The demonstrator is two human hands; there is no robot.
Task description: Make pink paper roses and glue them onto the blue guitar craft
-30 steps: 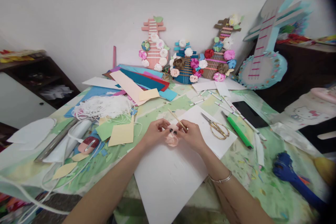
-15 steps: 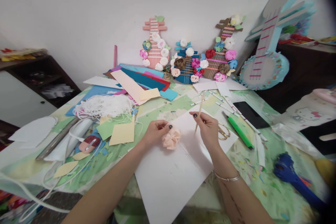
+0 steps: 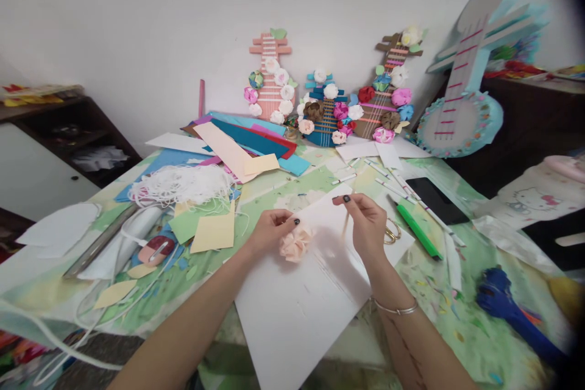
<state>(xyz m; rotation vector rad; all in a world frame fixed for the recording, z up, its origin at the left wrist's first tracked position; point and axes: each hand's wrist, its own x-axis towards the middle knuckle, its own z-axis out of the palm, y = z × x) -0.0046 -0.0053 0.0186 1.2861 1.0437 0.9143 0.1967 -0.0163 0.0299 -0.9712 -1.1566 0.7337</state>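
Left hand (image 3: 270, 230) holds peach flower (image 3: 296, 245); right hand (image 3: 367, 222), probably thin stick (image 3: 345, 225).

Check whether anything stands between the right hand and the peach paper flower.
Nothing visible: between the right hand, holding a thin stick, and the paper flower in the left hand, only white paper shows beneath.

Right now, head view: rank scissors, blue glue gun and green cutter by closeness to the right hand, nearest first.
From the right hand:
1. Scissors: just to its right, partly hidden by it, gold handles showing.
2. Green cutter: further right, beyond the scissors.
3. Blue glue gun: far right, toward the near side of the table.
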